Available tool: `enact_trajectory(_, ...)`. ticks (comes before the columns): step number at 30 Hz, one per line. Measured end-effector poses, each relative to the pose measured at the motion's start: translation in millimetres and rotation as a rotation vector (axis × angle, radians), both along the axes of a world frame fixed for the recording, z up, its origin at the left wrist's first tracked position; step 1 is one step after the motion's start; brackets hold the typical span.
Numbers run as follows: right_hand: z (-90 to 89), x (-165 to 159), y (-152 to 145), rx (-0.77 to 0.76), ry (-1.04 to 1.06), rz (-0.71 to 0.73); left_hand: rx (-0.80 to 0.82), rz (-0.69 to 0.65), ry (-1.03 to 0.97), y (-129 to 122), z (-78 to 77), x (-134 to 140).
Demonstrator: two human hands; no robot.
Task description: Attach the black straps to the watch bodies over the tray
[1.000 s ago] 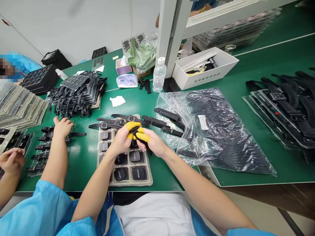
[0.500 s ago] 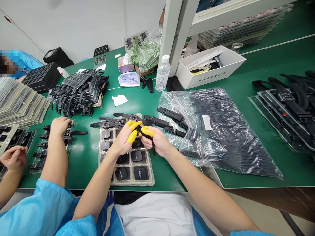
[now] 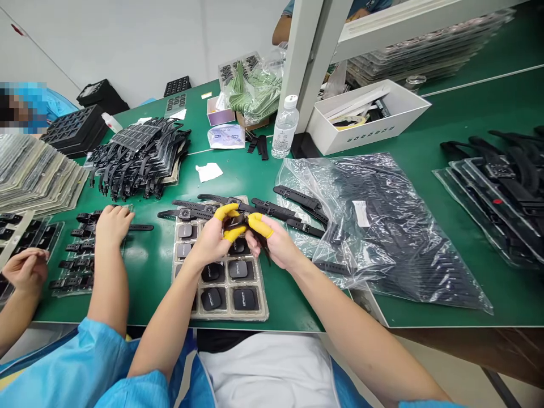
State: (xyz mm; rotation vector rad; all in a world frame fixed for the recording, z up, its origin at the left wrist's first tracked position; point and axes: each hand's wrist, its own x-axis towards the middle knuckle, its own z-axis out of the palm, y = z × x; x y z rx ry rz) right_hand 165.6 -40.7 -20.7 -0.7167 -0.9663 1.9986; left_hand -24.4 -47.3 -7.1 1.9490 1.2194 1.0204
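Over the tray, my left hand grips a black smartwatch between thumb and fingers in yellow finger cots. My right hand, also with yellow cots, pinches a black watch strap at the watch's edge; fingers hide the joint, and a strap end dangles below. Beneath lies a plastic tray of square black watch bodies, some with pale covers. Watches with straps rest across its far edge. Loose black straps lie just beyond my right hand.
A clear bag of black straps lies to the right. Behind stand a water bottle and a white box. At left, a co-worker's hand reaches over another watch tray. Stacked trays stand behind it.
My hands have shifted slightly and turned the smartwatch, so more of it shows between my fingers. The co-worker's hand has moved a little right. The view has shifted slightly.
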Motion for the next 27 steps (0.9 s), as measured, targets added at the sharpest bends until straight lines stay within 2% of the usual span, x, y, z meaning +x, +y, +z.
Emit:
enact_trajectory(2,0.2,0.6,-0.6,0.016,-0.004,0.022,-0.031,0.057,-0.129,-0.1,-2.3,5.5)
enact_trajectory(5,1.2,5.0,0.6,-0.004,-0.025,0.160,-0.087,0.132,-0.387,2.6,-1.0,9.5)
enact_trajectory(9,3.0,16.4,8.3,-0.009,-0.166,0.374,-0.042,0.441,-0.728,12.7,9.4,-4.7)
enact_trajectory(11,4.1,19.8,11.9,0.039,-0.249,0.293,-0.026,0.555,-0.777,16.9,12.6,-12.7)
enact_trajectory(12,4.6,20.0,12.7,0.067,-0.266,0.207,-0.063,0.560,-0.760,17.6,12.3,-14.2)
enact_trajectory(14,5.5,17.0,11.7,0.106,-0.233,0.046,-0.201,0.458,-0.642,15.9,7.5,-11.1)
enact_trajectory(16,5.9,11.3,7.7,0.086,-0.150,0.011,-0.257,0.260,-0.422,11.3,-0.9,-2.4)
enact_trajectory(18,5.7,5.9,2.9,0.036,-0.078,0.056,-0.129,0.072,-0.166,6.4,-8.8,6.1)
enact_trajectory(20,5.5,2.6,-0.2,-0.010,-0.046,0.113,0.033,-0.037,0.001,3.5,-13.1,9.7)
enact_trajectory(23,6.0,1.4,-0.4,-0.080,-0.014,0.138,0.105,-0.070,0.061,3.3,-13.1,6.7)
enact_trajectory(27,9.7,-0.4,1.6,-0.149,0.072,0.070,0.135,-0.055,0.101,4.0,-9.3,3.8)
